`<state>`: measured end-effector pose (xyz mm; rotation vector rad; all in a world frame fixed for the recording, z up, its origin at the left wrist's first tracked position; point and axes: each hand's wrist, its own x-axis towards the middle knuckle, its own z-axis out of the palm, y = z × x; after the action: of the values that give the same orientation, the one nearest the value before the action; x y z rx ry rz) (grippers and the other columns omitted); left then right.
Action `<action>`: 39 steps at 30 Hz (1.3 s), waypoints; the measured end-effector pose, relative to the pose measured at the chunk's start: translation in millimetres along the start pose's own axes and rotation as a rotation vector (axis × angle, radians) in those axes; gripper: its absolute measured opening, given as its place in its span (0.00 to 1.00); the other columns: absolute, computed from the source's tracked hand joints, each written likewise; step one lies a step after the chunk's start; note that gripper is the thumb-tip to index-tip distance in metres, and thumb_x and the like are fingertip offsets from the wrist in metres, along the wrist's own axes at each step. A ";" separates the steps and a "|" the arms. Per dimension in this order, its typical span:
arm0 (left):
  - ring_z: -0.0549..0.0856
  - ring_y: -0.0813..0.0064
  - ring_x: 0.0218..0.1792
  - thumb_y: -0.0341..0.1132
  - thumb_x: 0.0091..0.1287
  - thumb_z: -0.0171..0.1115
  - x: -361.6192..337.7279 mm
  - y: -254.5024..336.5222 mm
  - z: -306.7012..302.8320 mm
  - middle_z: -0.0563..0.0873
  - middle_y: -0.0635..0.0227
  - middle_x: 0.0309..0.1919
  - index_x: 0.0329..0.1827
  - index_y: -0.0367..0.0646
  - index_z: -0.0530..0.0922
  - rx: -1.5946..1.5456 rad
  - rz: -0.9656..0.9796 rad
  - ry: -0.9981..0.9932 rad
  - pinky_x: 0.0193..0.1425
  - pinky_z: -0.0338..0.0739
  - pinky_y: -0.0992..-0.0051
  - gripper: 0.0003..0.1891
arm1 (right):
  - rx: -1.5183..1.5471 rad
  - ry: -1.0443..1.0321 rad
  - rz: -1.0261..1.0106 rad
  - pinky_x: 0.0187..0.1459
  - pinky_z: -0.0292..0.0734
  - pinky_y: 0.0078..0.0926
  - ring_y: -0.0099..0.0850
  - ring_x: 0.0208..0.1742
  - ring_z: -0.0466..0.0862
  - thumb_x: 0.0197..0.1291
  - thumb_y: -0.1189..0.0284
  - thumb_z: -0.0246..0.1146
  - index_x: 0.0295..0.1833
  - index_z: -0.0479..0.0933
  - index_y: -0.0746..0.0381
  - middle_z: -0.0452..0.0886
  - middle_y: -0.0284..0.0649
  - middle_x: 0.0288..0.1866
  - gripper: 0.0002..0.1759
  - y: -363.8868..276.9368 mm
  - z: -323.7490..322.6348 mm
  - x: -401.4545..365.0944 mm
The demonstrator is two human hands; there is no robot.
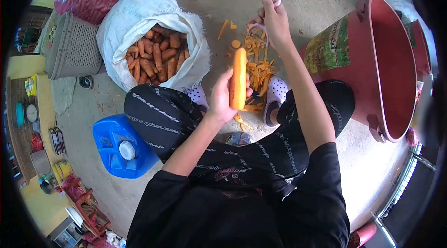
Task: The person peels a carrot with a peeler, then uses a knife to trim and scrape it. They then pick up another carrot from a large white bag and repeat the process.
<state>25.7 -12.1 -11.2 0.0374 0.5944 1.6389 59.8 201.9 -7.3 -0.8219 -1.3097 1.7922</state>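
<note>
Your smooth, bright orange carrot sits over the peelings, your left hand curled around its lower part, your right hand, farther forward, closed on a pale pink peeler.

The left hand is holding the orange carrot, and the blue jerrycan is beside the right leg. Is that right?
Not quite: the blue jerrycan is beside the left leg, as the head view shows. The left hand is holding the orange carrot.
</note>
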 end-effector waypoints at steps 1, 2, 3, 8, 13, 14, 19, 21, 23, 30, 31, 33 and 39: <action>0.77 0.75 0.36 0.44 0.73 0.47 -2.3 3.6 5.3 0.78 0.67 0.38 0.62 0.40 0.69 -0.027 -0.026 0.049 0.41 0.74 0.71 0.21 | -0.092 -0.008 -0.022 0.30 0.81 0.30 0.23 0.23 0.72 0.70 0.63 0.49 0.39 0.64 0.62 0.67 0.32 0.24 0.13 -3.1 3.5 -2.9; 0.77 0.75 0.37 0.43 0.72 0.46 -2.9 7.4 14.2 0.78 0.67 0.39 0.62 0.41 0.69 -0.056 -0.051 0.090 0.42 0.75 0.70 0.21 | -0.189 -0.015 -0.051 0.30 0.80 0.30 0.24 0.24 0.74 0.70 0.63 0.48 0.40 0.64 0.62 0.68 0.34 0.25 0.12 -8.8 6.0 -4.6; 0.78 0.75 0.38 0.43 0.72 0.46 -4.0 9.4 21.9 0.79 0.66 0.39 0.62 0.41 0.69 -0.088 -0.079 0.134 0.43 0.75 0.70 0.21 | -0.141 -0.005 -0.045 0.31 0.80 0.29 0.26 0.25 0.75 0.70 0.63 0.48 0.41 0.63 0.62 0.69 0.35 0.26 0.12 -13.0 9.1 -10.3; 0.78 0.75 0.39 0.45 0.71 0.53 -1.4 12.8 8.0 0.78 0.66 0.40 0.60 0.39 0.69 -0.119 -0.082 0.008 0.44 0.76 0.70 0.21 | 0.130 0.015 0.057 0.38 0.82 0.33 0.28 0.29 0.77 0.70 0.65 0.48 0.48 0.64 0.65 0.71 0.38 0.30 0.13 -23.2 15.7 -28.6; 0.76 0.78 0.36 0.45 0.71 0.55 4.5 16.6 -3.2 0.77 0.67 0.37 0.58 0.38 0.70 -0.094 -0.067 0.022 0.39 0.73 0.74 0.22 | 0.439 -0.007 0.179 0.44 0.82 0.38 0.28 0.28 0.77 0.71 0.65 0.48 0.49 0.64 0.65 0.71 0.37 0.29 0.13 -51.6 16.6 -55.2; 0.76 0.77 0.35 0.47 0.72 0.52 4.0 16.1 0.5 0.76 0.68 0.35 0.59 0.39 0.70 0.014 -0.052 0.084 0.37 0.72 0.73 0.21 | 0.456 -0.007 0.196 0.43 0.82 0.39 0.29 0.28 0.77 0.71 0.64 0.47 0.48 0.64 0.65 0.71 0.36 0.29 0.13 -58.7 19.2 -62.8; 0.78 0.74 0.39 0.46 0.74 0.43 4.3 19.4 10.1 0.78 0.69 0.39 0.57 0.44 0.71 -0.120 -0.078 0.046 0.42 0.74 0.68 0.18 | 0.612 -0.148 0.254 0.39 0.82 0.39 0.26 0.24 0.73 0.72 0.64 0.45 0.46 0.65 0.64 0.69 0.35 0.27 0.13 -57.7 25.8 -87.5; 0.79 0.74 0.41 0.44 0.75 0.42 3.7 22.1 22.2 0.79 0.68 0.42 0.55 0.44 0.72 -0.089 -0.036 0.174 0.44 0.74 0.68 0.17 | 0.684 -0.263 0.307 0.38 0.81 0.37 0.24 0.22 0.69 0.72 0.64 0.45 0.46 0.64 0.64 0.67 0.34 0.26 0.13 -59.0 26.3 -94.3; 0.79 0.74 0.39 0.43 0.73 0.46 5.7 21.7 26.0 0.80 0.68 0.38 0.52 0.45 0.74 -0.098 0.024 0.178 0.41 0.73 0.70 0.15 | 0.646 -0.223 0.327 0.28 0.74 0.25 0.21 0.19 0.64 0.71 0.63 0.47 0.44 0.65 0.63 0.65 0.33 0.24 0.13 -65.9 34.7 -99.8; 0.78 0.77 0.33 0.48 0.76 0.40 11.5 22.0 -5.4 0.79 0.76 0.28 0.43 0.48 0.75 0.043 0.016 -0.032 0.41 0.71 0.72 0.17 | 0.443 -0.319 0.289 0.17 0.57 0.18 0.17 0.15 0.59 0.73 0.59 0.47 0.41 0.64 0.61 0.60 0.29 0.20 0.15 -63.8 47.9 -116.5; 0.78 0.78 0.34 0.46 0.75 0.42 11.4 21.7 -6.9 0.79 0.75 0.31 0.46 0.47 0.74 0.003 0.009 -0.054 0.40 0.72 0.74 0.15 | 0.430 -0.328 0.289 0.17 0.57 0.18 0.17 0.15 0.58 0.73 0.59 0.47 0.41 0.64 0.61 0.59 0.29 0.20 0.15 -62.7 48.4 -117.4; 0.80 0.78 0.37 0.43 0.73 0.45 11.0 22.7 -7.0 0.80 0.72 0.36 0.53 0.46 0.71 -0.079 -0.006 -0.099 0.38 0.73 0.77 0.14 | 0.402 -0.345 0.288 0.17 0.56 0.17 0.16 0.15 0.57 0.73 0.59 0.46 0.40 0.63 0.60 0.58 0.28 0.20 0.16 -59.9 49.7 -118.1; 0.80 0.80 0.35 0.43 0.74 0.43 8.1 19.6 -0.2 0.80 0.73 0.37 0.54 0.46 0.72 0.006 0.074 0.020 0.41 0.74 0.77 0.15 | 0.363 -0.277 0.237 0.16 0.55 0.17 0.16 0.15 0.59 0.73 0.58 0.48 0.38 0.64 0.60 0.62 0.29 0.20 0.16 -50.9 54.1 -117.9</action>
<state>6.3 -5.4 -6.2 0.0475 0.6190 1.7106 84.5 84.5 63.6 -0.5578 -1.0333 2.3126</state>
